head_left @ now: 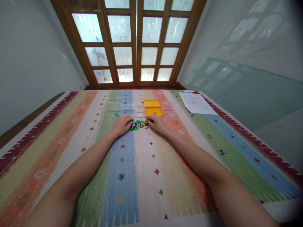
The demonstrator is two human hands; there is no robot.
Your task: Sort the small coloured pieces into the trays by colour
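Note:
A small heap of tiny mixed pieces [139, 125] in green, blue, yellow, white and dark brown lies on the striped tablecloth. My left hand [122, 125] rests at the heap's left edge, fingers curled together by some green pieces. At the right edge, beside dark pieces, is my right hand [156, 123] with thumb and fingertips closed. What either hand pinches is too small to make out. Just behind the hands, a yellow two-part tray [151, 103] holds a dark piece. A clear plastic box [127, 106] to its left contains a few green pieces.
Another clear tray [170, 108] with small blue pieces stands right of the yellow one. A printed paper sheet [197, 103] lies at the table's far right. The striped tablecloth [146, 189] covers the table. Wooden glazed doors [136, 47] stand beyond.

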